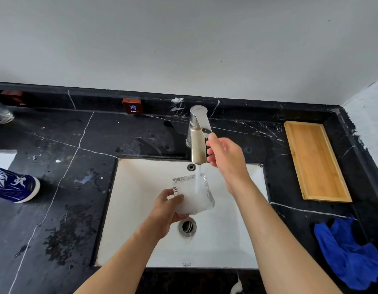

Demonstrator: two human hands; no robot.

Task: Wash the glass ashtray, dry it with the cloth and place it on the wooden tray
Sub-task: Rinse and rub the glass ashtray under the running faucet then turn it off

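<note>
One white sink (pixel 133 240) sat in the black marble counter (pixel 56 145). One wooden tray (pixel 316 161) lay at three o'clock, long axis running away, one blue cloth (pixel 349 255) at four. The right hand (pixel 226 154) touched the single faucet (pixel 198 134), fingers loosely spread. The left hand (pixel 166 209) clamped one square glass ashtray (pixel 194 194), hollow tilted toward the stream, over the basin.

Black marble counter (pixel 141 134) carries wooden tray (pixel 316 161), blue cloth (pixel 347 253), "COLD" sign (pixel 133 106)
</note>
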